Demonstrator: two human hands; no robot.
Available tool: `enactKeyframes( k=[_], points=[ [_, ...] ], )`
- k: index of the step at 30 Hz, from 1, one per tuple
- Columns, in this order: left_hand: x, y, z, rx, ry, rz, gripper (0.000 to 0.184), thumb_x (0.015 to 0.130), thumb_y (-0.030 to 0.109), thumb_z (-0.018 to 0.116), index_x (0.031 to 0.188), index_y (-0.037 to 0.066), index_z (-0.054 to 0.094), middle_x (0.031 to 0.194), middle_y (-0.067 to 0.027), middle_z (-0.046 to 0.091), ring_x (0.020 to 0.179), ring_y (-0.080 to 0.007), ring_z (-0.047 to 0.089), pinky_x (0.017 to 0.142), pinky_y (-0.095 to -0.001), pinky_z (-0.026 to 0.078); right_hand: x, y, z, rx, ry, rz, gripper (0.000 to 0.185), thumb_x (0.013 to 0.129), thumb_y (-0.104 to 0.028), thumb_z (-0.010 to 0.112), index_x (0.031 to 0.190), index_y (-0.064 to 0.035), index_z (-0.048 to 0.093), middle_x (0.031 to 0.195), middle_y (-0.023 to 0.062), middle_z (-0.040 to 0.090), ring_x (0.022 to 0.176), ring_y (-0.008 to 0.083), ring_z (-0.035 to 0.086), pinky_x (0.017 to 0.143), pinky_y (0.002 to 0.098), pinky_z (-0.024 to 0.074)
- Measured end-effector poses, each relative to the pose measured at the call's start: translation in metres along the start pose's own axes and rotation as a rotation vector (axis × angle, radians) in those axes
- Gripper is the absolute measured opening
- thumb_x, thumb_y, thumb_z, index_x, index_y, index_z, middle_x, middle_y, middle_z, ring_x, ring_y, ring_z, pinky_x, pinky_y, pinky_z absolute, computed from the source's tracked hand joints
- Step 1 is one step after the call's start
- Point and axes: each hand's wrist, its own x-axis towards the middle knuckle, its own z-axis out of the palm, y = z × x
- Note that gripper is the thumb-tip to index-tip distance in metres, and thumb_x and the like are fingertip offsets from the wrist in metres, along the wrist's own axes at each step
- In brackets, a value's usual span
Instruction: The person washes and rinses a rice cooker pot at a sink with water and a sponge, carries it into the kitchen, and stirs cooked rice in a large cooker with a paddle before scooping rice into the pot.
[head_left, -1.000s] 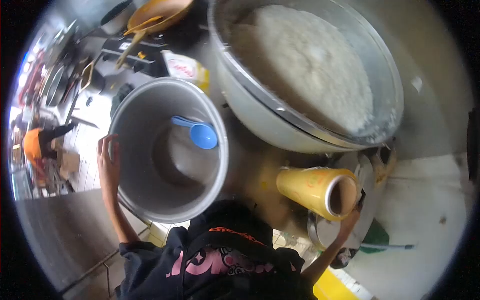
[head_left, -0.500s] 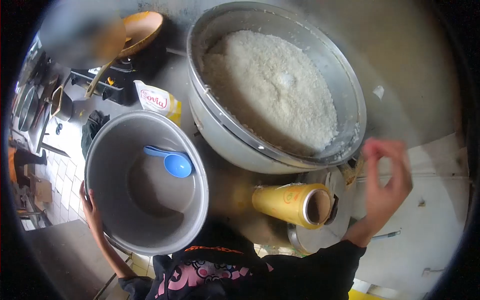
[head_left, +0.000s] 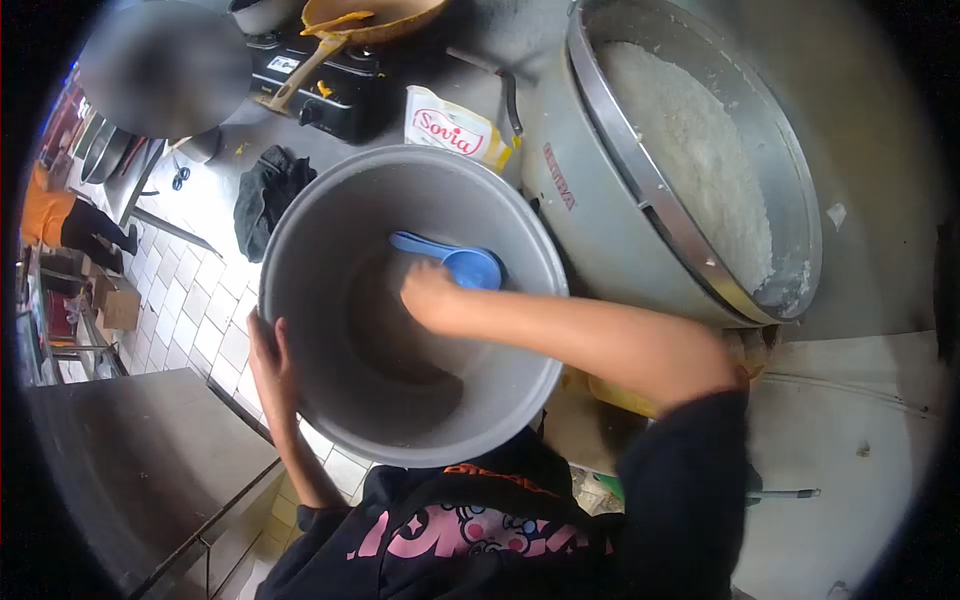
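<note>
A deep grey metal pot (head_left: pixel 330 180) stands open in front of me, with a little cloudy liquid in its bottom. On its left side my left hand (head_left: pixel 272 365) grips the wall near the rim. My right hand (head_left: pixel 430 295) is down inside the pot, fingers curled and slightly blurred; whether anything is in them is hidden. Just beside it a blue plastic ladle (head_left: pixel 472 268) lies against the inner wall, apart from my grip. To the right stands a large steel vessel (head_left: pixel 590 190) holding a heap of white rice (head_left: pixel 690 160).
Behind the pot are a white and yellow Sovia packet (head_left: pixel 450 128) and a dark cloth (head_left: pixel 270 195). A gas stove (head_left: pixel 320 85) carries a pan (head_left: pixel 390 20). Beneath my right arm a yellow roll (head_left: pixel 630 393) partly shows. A person in orange (head_left: pixel 55 215) is far left.
My right hand has moved from beside the rice vessel leftward and down into the pot. My left hand stays on the pot's side. The view has shifted left.
</note>
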Motion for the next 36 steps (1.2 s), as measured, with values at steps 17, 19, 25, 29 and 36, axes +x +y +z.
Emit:
enactKeyframes(
  k=[17, 19, 25, 29, 36],
  points=[
    [0.0, -0.001, 0.001, -0.134, 0.06, 0.067, 0.033, 0.088, 0.018, 0.046, 0.112, -0.006, 0.042, 0.097, -0.0265, 0.052, 0.088, -0.0366, 0.053, 0.078, -0.0359, 0.041, -0.027, 0.017, -0.038, 0.316, 0.178, 0.156, 0.037, 0.067, -0.003, 0.057, 0.103, -0.001, 0.049, 0.083, 0.0196, 0.059, 0.07, 0.0385, 0.058, 0.065, 0.0413, 0.0478],
    [0.0, 0.002, 0.001, -0.136, 0.056, 0.084, 0.033, 0.088, 0.017, 0.046, 0.112, -0.006, 0.042, 0.097, -0.0268, 0.052, 0.088, -0.0368, 0.053, 0.077, -0.0359, 0.041, -0.05, 0.008, -0.006, 0.288, 0.155, 0.182, 0.036, 0.063, 0.0, 0.059, 0.098, 0.0031, 0.05, 0.087, 0.0207, 0.057, 0.072, 0.0355, 0.06, 0.059, 0.0371, 0.0496],
    [0.0, -0.001, -0.002, -0.132, 0.008, 0.066, 0.036, 0.08, 0.008, 0.051, 0.114, 0.0, 0.041, 0.091, -0.0254, 0.056, 0.079, -0.0332, 0.058, 0.074, -0.0351, 0.043, -0.093, -0.026, 0.01, 0.115, -0.273, 0.183, 0.03, 0.064, -0.001, 0.06, 0.091, 0.004, 0.049, 0.099, 0.0211, 0.05, 0.07, 0.0289, 0.061, 0.055, 0.0331, 0.0498],
    [-0.002, -0.014, -0.003, -0.21, 0.02, 0.094, 0.042, 0.074, 0.002, 0.05, 0.115, 0.003, 0.041, 0.091, -0.0242, 0.056, 0.082, -0.03, 0.058, 0.075, -0.0342, 0.043, -0.136, -0.031, -0.016, 0.132, 0.246, 0.509, 0.019, 0.072, -0.007, 0.056, 0.089, -0.0006, 0.051, 0.089, 0.0111, 0.047, 0.077, 0.0247, 0.056, 0.061, 0.0313, 0.0486],
    [-0.041, -0.045, -0.021, -0.476, 0.099, 0.008, 0.045, 0.075, -0.001, 0.048, 0.118, -0.004, 0.038, 0.105, -0.0179, 0.052, 0.1, -0.0209, 0.05, 0.087, -0.029, 0.036, -0.173, -0.015, 0.009, 0.512, 0.894, 0.712, 0.024, 0.075, -0.01, 0.059, 0.091, 0.0039, 0.046, 0.095, 0.0194, 0.051, 0.085, 0.0384, 0.052, 0.067, 0.0418, 0.043]
  ],
)
